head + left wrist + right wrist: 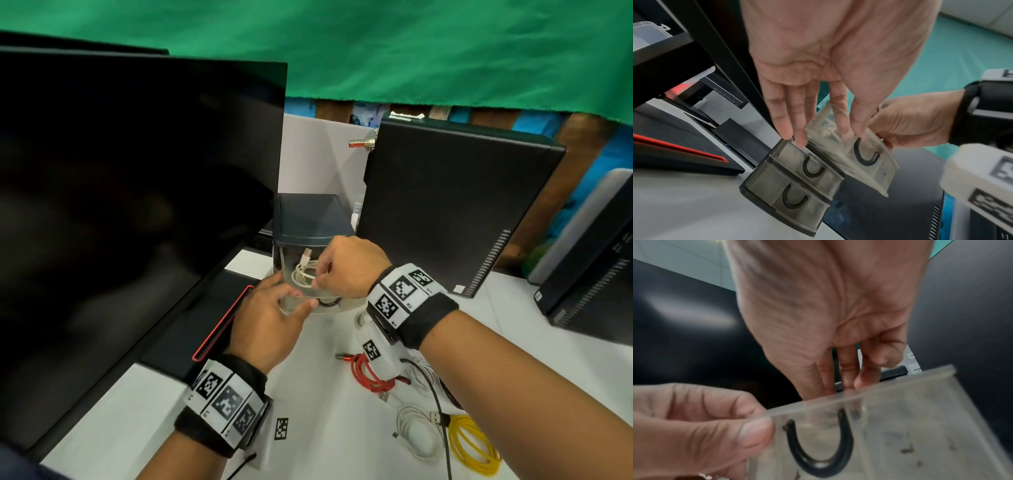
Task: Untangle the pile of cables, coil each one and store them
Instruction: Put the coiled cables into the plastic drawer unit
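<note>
Two hands at one drawer (877, 175) — left hand (267, 322) pinching its cloudy front, right hand (346, 267) fingers pinching the white cable (303, 275), tips hidden.

A dark monitor (137, 188) beside a black computer tower (455, 205) (upright); green cloth (376, 51) behind.

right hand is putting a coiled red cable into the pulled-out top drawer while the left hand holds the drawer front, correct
Not quite. The head view shows the coiled cable in the right hand is white, not red; the red cable lies on the table. The rest is right: top drawer pulled out, left hand holding its front.
</note>
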{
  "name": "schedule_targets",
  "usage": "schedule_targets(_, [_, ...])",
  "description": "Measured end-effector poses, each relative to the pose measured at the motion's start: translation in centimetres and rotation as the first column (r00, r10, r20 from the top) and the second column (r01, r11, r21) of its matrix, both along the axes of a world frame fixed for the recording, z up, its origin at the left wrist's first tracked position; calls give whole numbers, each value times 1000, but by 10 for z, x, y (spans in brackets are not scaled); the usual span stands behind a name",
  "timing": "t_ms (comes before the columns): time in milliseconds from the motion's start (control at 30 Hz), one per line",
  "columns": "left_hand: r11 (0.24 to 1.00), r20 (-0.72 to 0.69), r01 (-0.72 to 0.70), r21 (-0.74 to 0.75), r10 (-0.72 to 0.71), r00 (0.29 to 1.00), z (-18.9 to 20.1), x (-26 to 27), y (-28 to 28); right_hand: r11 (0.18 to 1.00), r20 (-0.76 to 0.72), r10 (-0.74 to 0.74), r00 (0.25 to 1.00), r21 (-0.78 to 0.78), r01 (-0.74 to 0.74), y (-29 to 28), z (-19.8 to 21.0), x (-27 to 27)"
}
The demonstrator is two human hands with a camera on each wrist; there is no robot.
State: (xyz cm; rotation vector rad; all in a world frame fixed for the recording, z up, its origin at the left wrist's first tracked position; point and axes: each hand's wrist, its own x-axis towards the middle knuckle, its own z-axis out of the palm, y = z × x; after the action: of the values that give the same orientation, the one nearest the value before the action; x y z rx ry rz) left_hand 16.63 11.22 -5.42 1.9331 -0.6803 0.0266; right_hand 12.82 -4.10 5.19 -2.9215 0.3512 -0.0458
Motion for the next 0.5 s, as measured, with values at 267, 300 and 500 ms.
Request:
schedule_targets(267, [1000, -37, 1, -31, -3, 999, -7, 6, 1, 982, 28, 106, 994, -160, -100, 2, 3, 21])
schedule_targets(300, [1000, -36, 4, -29, -5, 999, -7, 6, 0, 976, 83, 141, 987, -179, -124, 2, 3, 21])
schedule_targets(500, [1000, -48, 3, 20, -2, 999, -10, 10, -1, 912, 29, 307, 951, -295, -285, 1, -3, 29])
